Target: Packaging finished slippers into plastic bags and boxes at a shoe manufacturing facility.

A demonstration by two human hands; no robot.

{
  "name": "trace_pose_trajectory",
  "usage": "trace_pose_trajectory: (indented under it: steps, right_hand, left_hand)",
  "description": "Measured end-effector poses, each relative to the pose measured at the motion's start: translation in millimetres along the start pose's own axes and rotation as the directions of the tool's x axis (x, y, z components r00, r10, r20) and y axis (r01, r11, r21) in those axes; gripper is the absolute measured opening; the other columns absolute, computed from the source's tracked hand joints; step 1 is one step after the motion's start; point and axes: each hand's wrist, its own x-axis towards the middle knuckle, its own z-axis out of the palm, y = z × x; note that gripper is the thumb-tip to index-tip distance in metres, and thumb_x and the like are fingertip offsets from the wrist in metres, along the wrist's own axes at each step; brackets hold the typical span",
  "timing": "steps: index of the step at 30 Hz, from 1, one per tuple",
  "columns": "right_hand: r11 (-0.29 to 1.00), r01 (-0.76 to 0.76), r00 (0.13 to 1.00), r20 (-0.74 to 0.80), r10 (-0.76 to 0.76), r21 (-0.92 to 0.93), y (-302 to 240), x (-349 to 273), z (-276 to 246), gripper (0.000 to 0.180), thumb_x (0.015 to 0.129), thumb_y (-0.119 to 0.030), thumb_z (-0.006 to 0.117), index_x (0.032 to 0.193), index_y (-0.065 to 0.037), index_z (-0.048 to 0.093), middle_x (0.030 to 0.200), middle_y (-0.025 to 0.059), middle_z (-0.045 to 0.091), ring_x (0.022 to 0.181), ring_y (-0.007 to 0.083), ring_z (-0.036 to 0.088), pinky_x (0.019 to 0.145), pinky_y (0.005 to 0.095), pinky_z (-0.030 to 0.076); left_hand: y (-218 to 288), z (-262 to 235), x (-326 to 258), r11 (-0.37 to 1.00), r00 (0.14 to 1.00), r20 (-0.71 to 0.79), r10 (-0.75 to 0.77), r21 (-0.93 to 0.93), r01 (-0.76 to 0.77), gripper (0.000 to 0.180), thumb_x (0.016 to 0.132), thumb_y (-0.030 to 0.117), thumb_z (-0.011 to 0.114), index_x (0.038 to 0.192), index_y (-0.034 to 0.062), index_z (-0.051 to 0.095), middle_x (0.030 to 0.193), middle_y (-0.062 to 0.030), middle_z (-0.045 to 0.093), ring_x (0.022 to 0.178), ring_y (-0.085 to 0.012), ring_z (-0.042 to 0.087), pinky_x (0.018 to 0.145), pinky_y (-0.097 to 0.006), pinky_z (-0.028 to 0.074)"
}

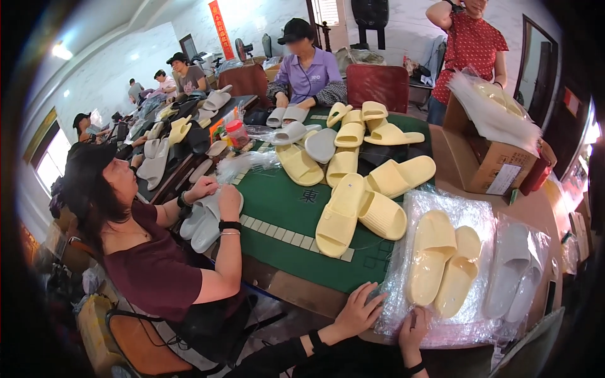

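Observation:
At the table's near edge, my left hand (359, 312) has its fingers stretched out, with the tips at the left corner of a clear plastic bag (485, 220). My right hand (414, 331) is closed at the bag's near edge, fingers curled on the plastic. A pair of yellow slippers (432, 252) lies side by side on the shiny bags. Right of them, grey slippers (507, 264) are inside clear plastic. Loose yellow slippers (340, 214) are heaped beyond my hands on the green mat (283, 261).
A person on the left handles grey slippers (208, 223). Another, in purple, sits across the table with grey slippers. An open cardboard box (498, 167) with plastic bags stands at the far right, near a standing person. A red-lidded jar (237, 133) stands beyond the mat.

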Motion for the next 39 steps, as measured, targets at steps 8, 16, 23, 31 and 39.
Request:
trace_pose_trajectory:
  steps: [8, 16, 23, 31, 39]
  right_hand:
    - [0.997, 0.026, 1.0, 0.015, -0.025, -0.07, 11.6, -5.3, 0.5, 0.021, 0.08, 0.002, 0.054, 0.102, 0.002, 0.055, 0.105, 0.0209, 0.055, 0.099, 0.0368, 0.052, 0.091, 0.0423, 0.041]
    - [0.998, 0.031, 0.999, 0.01, -0.03, -0.054, 0.2, 0.2, -1.0, 0.021, 0.082, -0.001, 0.055, 0.102, 0.002, 0.056, 0.104, 0.0227, 0.057, 0.098, 0.0396, 0.054, 0.088, 0.0434, 0.043]
    - [0.999, -0.014, 1.0, -0.002, 0.014, -0.05, 0.6, 0.2, -4.2, 0.019, 0.081, -0.002, 0.055, 0.099, 0.002, 0.056, 0.102, 0.0215, 0.057, 0.097, 0.0385, 0.053, 0.089, 0.0441, 0.042]
    - [0.999, -0.002, 1.0, 0.005, 0.003, -0.05, 4.0, -0.4, 2.2, 0.024, 0.078, -0.007, 0.058, 0.101, -0.006, 0.061, 0.1, 0.0164, 0.062, 0.098, 0.038, 0.055, 0.1, 0.051, 0.033]
    - [0.992, 0.06, 0.998, 0.024, -0.058, -0.115, -5.4, 3.5, -9.9, 0.018, 0.081, -0.005, 0.058, 0.098, -0.001, 0.059, 0.098, 0.0204, 0.06, 0.093, 0.0396, 0.056, 0.083, 0.0439, 0.045]
  left_hand:
    - [4.7, 8.5, -2.8, 0.985, 0.998, 0.017, 0.066, 0.156, -0.068, 0.043, 0.083, 0.014, 0.062, 0.125, 0.0116, 0.056, 0.129, -0.0147, 0.047, 0.122, -0.0314, 0.044, 0.101, -0.042, 0.037]
    - [4.4, 7.4, -4.5, 0.982, 0.998, 0.026, 0.061, 0.175, -0.065, 0.041, 0.083, 0.014, 0.061, 0.123, 0.0113, 0.057, 0.128, -0.0137, 0.048, 0.122, -0.0304, 0.044, 0.101, -0.042, 0.037]
    - [4.3, 13.3, -1.9, 0.975, 0.995, 0.058, 0.087, 0.202, -0.097, 0.041, 0.082, 0.016, 0.06, 0.122, 0.0101, 0.057, 0.13, -0.0138, 0.048, 0.123, -0.0299, 0.044, 0.102, -0.042, 0.037]
    - [4.1, 8.2, 0.0, 0.973, 0.993, -0.027, 0.113, 0.205, -0.105, 0.033, 0.076, 0.013, 0.064, 0.109, 0.0111, 0.064, 0.121, -0.0141, 0.053, 0.115, -0.0331, 0.048, 0.097, -0.045, 0.039]
    - [6.2, 12.6, -2.5, 0.963, 0.993, -0.005, 0.117, 0.245, -0.113, 0.035, 0.077, 0.015, 0.062, 0.112, 0.0133, 0.064, 0.122, -0.0123, 0.053, 0.116, -0.0308, 0.048, 0.098, -0.043, 0.039]
